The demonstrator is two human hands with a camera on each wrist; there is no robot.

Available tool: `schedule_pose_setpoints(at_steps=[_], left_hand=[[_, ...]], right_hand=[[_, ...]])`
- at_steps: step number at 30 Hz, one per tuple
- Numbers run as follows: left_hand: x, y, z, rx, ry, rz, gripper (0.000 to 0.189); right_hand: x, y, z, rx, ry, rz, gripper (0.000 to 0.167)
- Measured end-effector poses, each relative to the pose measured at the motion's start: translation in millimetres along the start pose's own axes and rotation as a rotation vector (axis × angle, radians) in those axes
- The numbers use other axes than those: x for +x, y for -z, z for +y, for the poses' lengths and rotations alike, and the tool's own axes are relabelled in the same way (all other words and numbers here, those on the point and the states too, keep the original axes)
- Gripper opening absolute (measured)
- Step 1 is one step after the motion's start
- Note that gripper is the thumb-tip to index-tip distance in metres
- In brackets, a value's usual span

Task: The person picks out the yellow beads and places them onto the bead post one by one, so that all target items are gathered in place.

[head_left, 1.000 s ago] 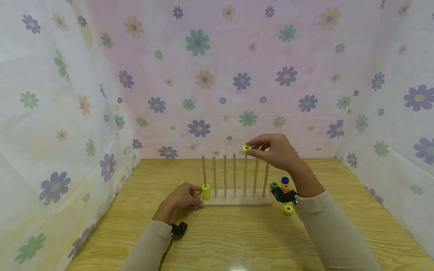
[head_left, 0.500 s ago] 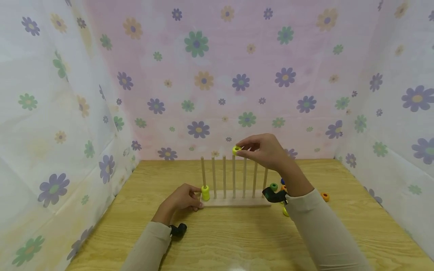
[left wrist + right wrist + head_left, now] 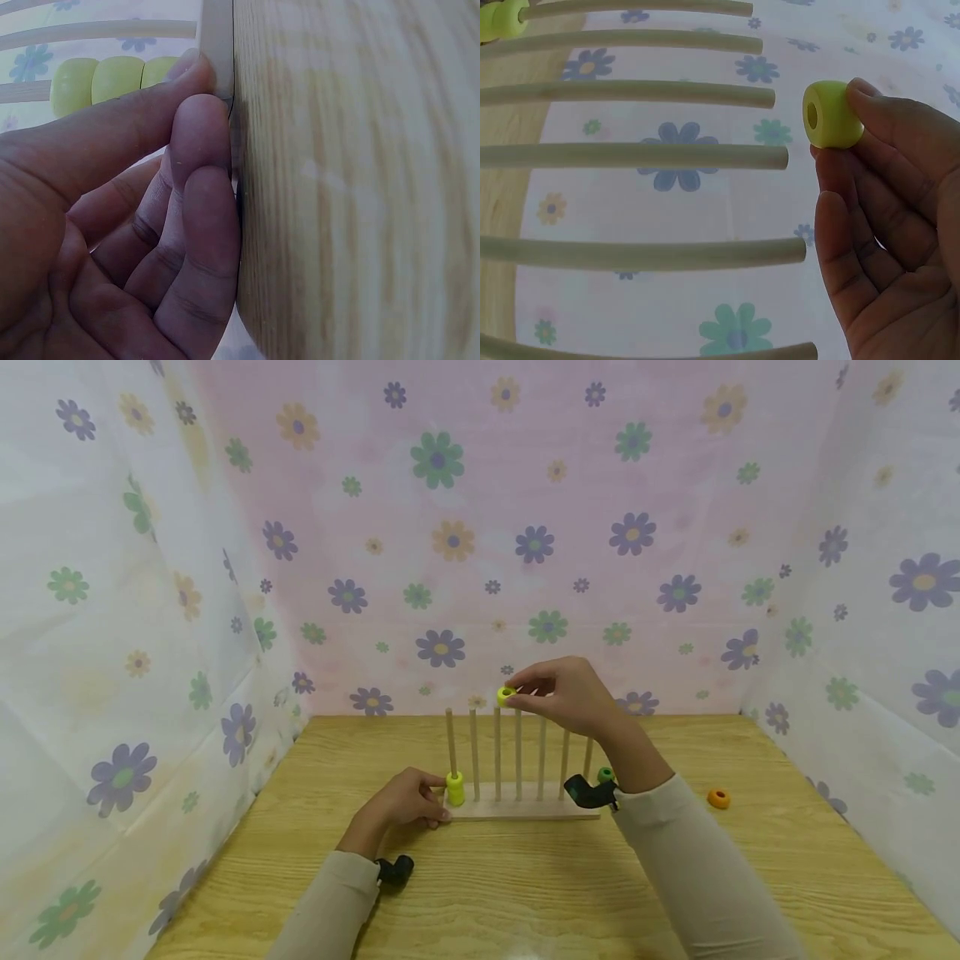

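Observation:
In the head view my right hand (image 3: 564,697) pinches a yellow bead (image 3: 505,697) at the peg tops, near the third peg from the left. The bead's hole (image 3: 813,115) faces the pegs in the right wrist view, and a gap separates it from the peg ends. My left hand (image 3: 401,798) grips the left end of the wooden peg rack (image 3: 517,811), thumb against the base and fingers curled by its edge. Stacked yellow beads (image 3: 118,78) sit on the leftmost peg at the base. The other pegs that show carry no beads; my right forearm hides part of the rightmost ones.
A green bead (image 3: 606,774) lies by the rack's right end, partly hidden behind the right wrist camera (image 3: 588,792). An orange bead (image 3: 718,798) rests farther right on the wood-grain table (image 3: 480,885). Flowered cloth (image 3: 480,527) walls the back and sides.
My right hand has carried the yellow bead leftward along the peg tops. The forearm now covers several loose beads, and the orange bead at right has come into view. My left hand stays put.

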State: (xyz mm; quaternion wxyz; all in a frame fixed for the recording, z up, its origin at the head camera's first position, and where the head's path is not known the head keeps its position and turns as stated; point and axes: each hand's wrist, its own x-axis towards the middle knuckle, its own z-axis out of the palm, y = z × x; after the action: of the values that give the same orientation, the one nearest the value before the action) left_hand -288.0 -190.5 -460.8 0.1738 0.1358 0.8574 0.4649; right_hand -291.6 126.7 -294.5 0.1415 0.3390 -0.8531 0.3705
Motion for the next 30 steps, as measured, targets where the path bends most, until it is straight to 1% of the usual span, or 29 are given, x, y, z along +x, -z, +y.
schedule_pose_setpoints(at_steps=[6, 10, 19, 30], left_hand=[[1.1, -0.7, -0.4, 0.006, -0.002, -0.002, 0.069], [1.1, -0.7, -0.2, -0.004, -0.007, 0.0, 0.069], [-0.2, -0.7, 2.0, -0.015, 0.018, 0.006, 0.069], [-0.9, 0.1, 1.2, -0.009, 0.002, 0.011, 0.069]], right_hand=[[5.8, -6.1, -4.7, 0.034, -0.005, -0.019, 0.022], [10.3, -10.9, -7.6, 0.032, -0.001, -0.028, 0.02], [17.3, -22.0, -13.2, 0.046, 0.023, -0.031, 0.021], [24.0, -35.1, -21.1, 0.066, 0.013, -0.055, 0.019]])
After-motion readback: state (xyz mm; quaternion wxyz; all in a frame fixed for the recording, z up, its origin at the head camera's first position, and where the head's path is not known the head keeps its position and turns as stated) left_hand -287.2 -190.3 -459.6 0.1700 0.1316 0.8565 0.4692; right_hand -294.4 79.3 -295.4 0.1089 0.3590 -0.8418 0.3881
